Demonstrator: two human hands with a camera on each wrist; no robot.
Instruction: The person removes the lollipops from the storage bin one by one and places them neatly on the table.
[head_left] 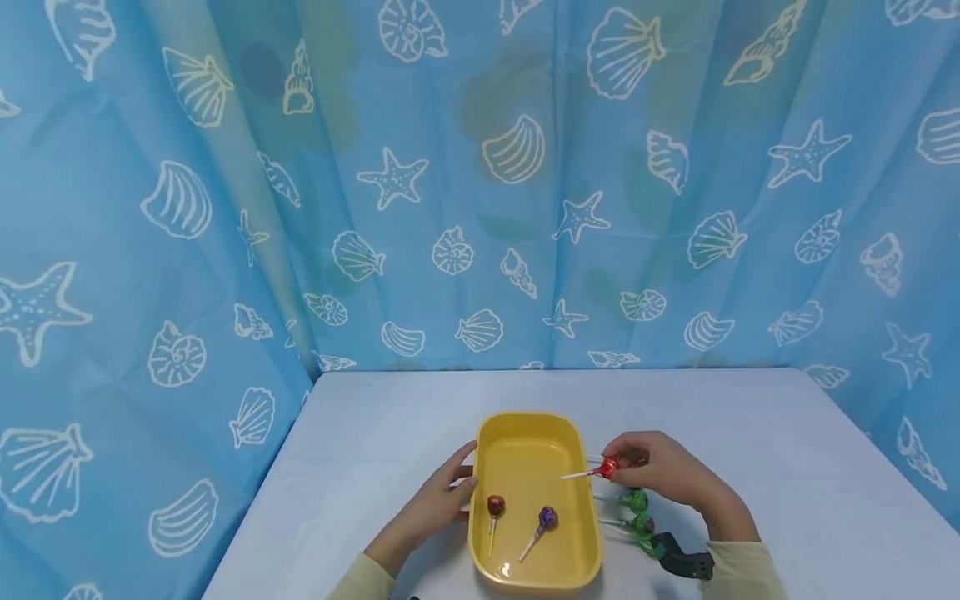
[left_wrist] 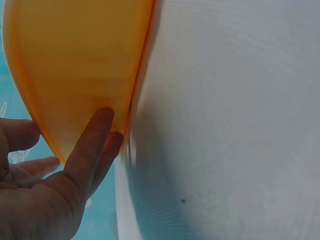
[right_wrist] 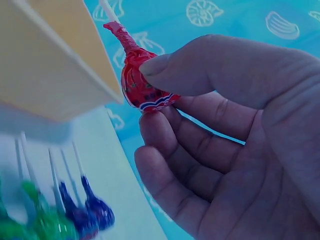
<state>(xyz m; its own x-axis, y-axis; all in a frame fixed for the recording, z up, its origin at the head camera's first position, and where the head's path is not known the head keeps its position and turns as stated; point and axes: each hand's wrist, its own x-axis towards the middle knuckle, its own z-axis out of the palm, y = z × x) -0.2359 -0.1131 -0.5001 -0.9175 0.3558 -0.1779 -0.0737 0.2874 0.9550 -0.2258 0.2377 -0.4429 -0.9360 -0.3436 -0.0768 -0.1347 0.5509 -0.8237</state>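
A yellow plastic tray (head_left: 528, 446) stands on the table, holding a dark red lollipop (head_left: 496, 505) and a purple lollipop (head_left: 548, 518). My left hand (head_left: 438, 504) touches the tray's left side, its extended fingers (left_wrist: 91, 145) against the outer wall. Over the right rim, my right hand (head_left: 663, 467) pinches a red-wrapped lollipop (right_wrist: 142, 82) by its head between thumb and fingertips, its white stick pointing left over the tray. Green lollipops (head_left: 636, 500) lie just right of the tray, below that hand. Blue lollipops (right_wrist: 99, 210) show beside green ones in the right wrist view.
A white cloth (head_left: 382, 425) covers the table. Behind it and along both sides hangs a blue curtain (head_left: 480, 250) with shell and starfish prints. A black band (head_left: 686, 560) circles my right wrist.
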